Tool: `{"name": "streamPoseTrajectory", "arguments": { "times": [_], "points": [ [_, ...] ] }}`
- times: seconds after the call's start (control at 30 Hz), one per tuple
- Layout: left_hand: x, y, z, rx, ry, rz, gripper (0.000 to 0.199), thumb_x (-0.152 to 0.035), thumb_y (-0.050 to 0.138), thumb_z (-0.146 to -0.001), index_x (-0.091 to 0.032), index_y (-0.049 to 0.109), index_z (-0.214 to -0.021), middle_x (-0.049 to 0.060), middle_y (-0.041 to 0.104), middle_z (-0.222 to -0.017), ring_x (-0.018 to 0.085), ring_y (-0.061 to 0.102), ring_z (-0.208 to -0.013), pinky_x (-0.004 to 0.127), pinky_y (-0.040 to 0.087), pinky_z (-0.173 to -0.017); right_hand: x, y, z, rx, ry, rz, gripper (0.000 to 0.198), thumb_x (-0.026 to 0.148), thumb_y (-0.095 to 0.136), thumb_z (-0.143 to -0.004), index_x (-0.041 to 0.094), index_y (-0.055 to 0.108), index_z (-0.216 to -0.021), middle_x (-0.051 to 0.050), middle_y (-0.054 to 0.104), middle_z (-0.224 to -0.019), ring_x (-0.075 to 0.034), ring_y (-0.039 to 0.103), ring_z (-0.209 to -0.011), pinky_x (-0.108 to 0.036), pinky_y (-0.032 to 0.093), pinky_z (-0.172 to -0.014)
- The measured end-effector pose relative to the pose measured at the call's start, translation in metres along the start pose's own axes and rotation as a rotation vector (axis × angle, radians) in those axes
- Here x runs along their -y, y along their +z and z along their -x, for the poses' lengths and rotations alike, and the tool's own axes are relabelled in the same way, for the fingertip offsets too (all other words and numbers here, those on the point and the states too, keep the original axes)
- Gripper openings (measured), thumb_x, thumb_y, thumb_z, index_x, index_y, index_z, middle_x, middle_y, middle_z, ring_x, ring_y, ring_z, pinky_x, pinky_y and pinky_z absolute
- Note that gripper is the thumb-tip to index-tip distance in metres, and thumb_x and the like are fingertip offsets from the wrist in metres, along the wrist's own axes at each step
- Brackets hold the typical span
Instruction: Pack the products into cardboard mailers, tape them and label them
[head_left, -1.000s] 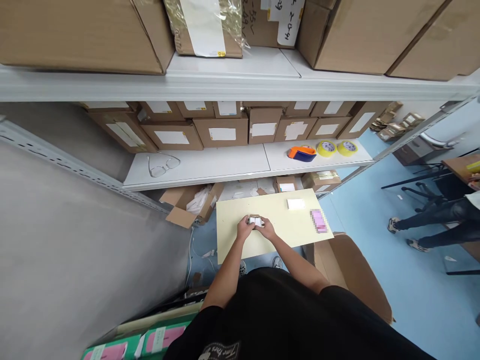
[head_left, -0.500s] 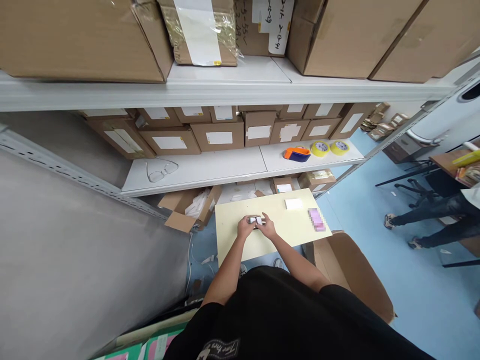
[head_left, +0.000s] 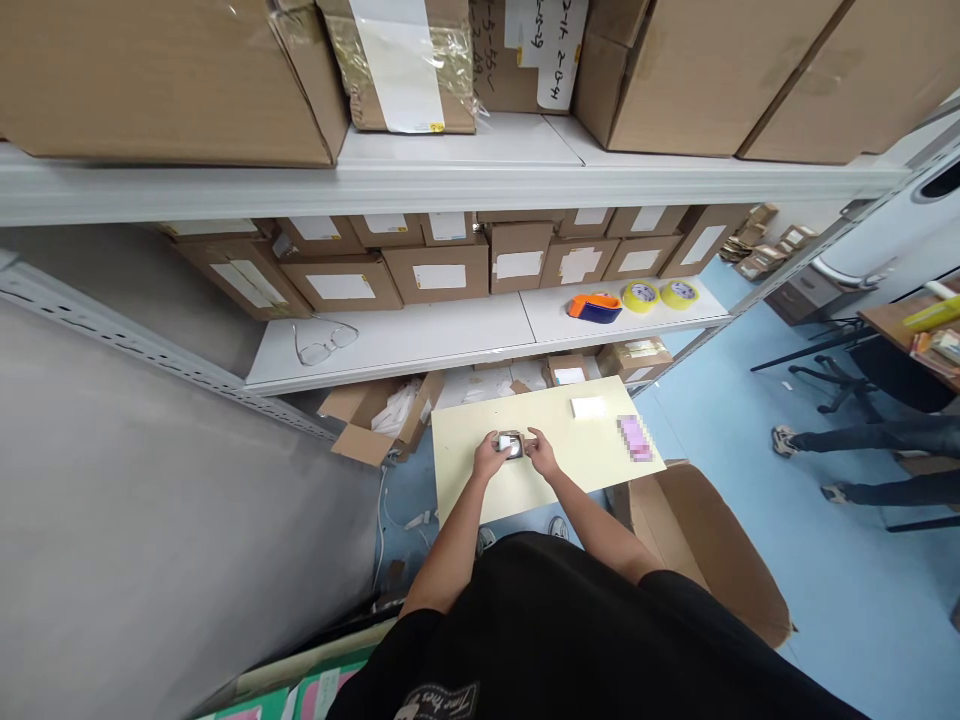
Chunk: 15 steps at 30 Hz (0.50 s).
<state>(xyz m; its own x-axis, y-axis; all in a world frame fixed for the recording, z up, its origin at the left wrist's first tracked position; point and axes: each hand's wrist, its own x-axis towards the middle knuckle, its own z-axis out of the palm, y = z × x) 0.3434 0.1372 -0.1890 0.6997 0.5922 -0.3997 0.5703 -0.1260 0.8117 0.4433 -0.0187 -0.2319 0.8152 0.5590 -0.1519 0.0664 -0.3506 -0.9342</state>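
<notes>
A small open box with dark edges and a white piece inside lies above the pale yellow board. My left hand grips its left side, the thumb reaching over the white piece. At the box's right end is my right hand, its finger and thumb closed about what looks like the end flap; the exact contact is too small to make out. Farther back on the board rests a flat white box. A blurred pink-purple stack lies near the board's right edge.
Above the board, a shelf holds glasses, an orange and blue tape dispenser and yellow tape rolls. Open cartons stand left and right of the board. Another person's legs show at right.
My right hand has shifted slightly right, away from the box's middle, uncovering more of the white piece and the dark interior. The other person's legs have moved a little right.
</notes>
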Motion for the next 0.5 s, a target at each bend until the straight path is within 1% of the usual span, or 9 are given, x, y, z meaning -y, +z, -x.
{"name": "streamPoseTrajectory", "arguments": {
  "times": [0.07, 0.17, 0.23, 0.33, 0.43, 0.5],
  "points": [
    [-0.007, 0.002, 0.001, -0.005, 0.026, -0.07, 0.069, -0.025, 0.083, -0.069, -0.018, 0.062, -0.134, 0.012, 0.075, -0.114, 0.027, 0.071, -0.108, 0.036, 0.05, -0.097, 0.003, 0.001, 0.001, -0.017, 0.018, 0.014, 0.055, 0.034, 0.05, -0.081, 0.022, 0.052, -0.135, 0.0, 0.071, -0.086, -0.019, 0.067, -0.077, -0.036, 0.058, -0.08],
    [-0.022, 0.006, 0.001, -0.014, 0.005, -0.172, 0.046, -0.03, 0.079, -0.073, -0.023, 0.068, -0.116, 0.01, 0.076, -0.113, 0.028, 0.07, -0.11, 0.035, 0.05, -0.095, 0.008, 0.003, 0.003, -0.026, 0.041, 0.029, 0.053, 0.028, 0.048, -0.081, 0.025, 0.051, -0.133, -0.002, 0.073, -0.099, -0.018, 0.069, -0.077, -0.034, 0.058, -0.079],
    [-0.03, 0.007, -0.001, -0.023, -0.039, -0.216, 0.036, -0.033, 0.077, -0.075, -0.023, 0.069, -0.108, 0.011, 0.077, -0.109, 0.029, 0.07, -0.109, 0.034, 0.05, -0.092, 0.012, 0.005, 0.004, -0.024, 0.043, 0.05, 0.05, 0.026, 0.047, -0.081, 0.027, 0.051, -0.131, -0.003, 0.073, -0.103, -0.017, 0.069, -0.075, -0.032, 0.057, -0.076],
    [-0.036, 0.005, -0.002, -0.048, -0.07, -0.268, 0.036, -0.036, 0.076, -0.075, -0.021, 0.07, -0.107, 0.015, 0.077, -0.105, 0.032, 0.071, -0.106, 0.035, 0.051, -0.089, 0.016, 0.008, 0.006, -0.011, 0.039, 0.073, 0.046, 0.025, 0.047, -0.082, 0.027, 0.052, -0.128, -0.003, 0.073, -0.104, -0.016, 0.069, -0.072, -0.031, 0.057, -0.075],
    [-0.034, 0.0, -0.002, -0.053, -0.023, -0.272, 0.037, -0.038, 0.074, -0.076, -0.018, 0.071, -0.108, 0.018, 0.077, -0.107, 0.035, 0.071, -0.107, 0.037, 0.05, -0.091, 0.018, 0.009, 0.007, 0.0, 0.016, 0.077, 0.042, 0.027, 0.046, -0.083, 0.026, 0.053, -0.125, -0.003, 0.073, -0.103, -0.017, 0.069, -0.071, -0.032, 0.057, -0.076],
    [-0.029, -0.005, -0.003, -0.033, 0.01, -0.207, 0.041, -0.036, 0.073, -0.078, -0.02, 0.071, -0.115, 0.016, 0.077, -0.108, 0.033, 0.07, -0.11, 0.036, 0.049, -0.095, 0.019, 0.009, 0.007, -0.006, -0.004, 0.078, 0.038, 0.03, 0.046, -0.085, 0.025, 0.054, -0.122, -0.003, 0.073, -0.101, -0.018, 0.069, -0.073, -0.033, 0.057, -0.077]
  ]
}}
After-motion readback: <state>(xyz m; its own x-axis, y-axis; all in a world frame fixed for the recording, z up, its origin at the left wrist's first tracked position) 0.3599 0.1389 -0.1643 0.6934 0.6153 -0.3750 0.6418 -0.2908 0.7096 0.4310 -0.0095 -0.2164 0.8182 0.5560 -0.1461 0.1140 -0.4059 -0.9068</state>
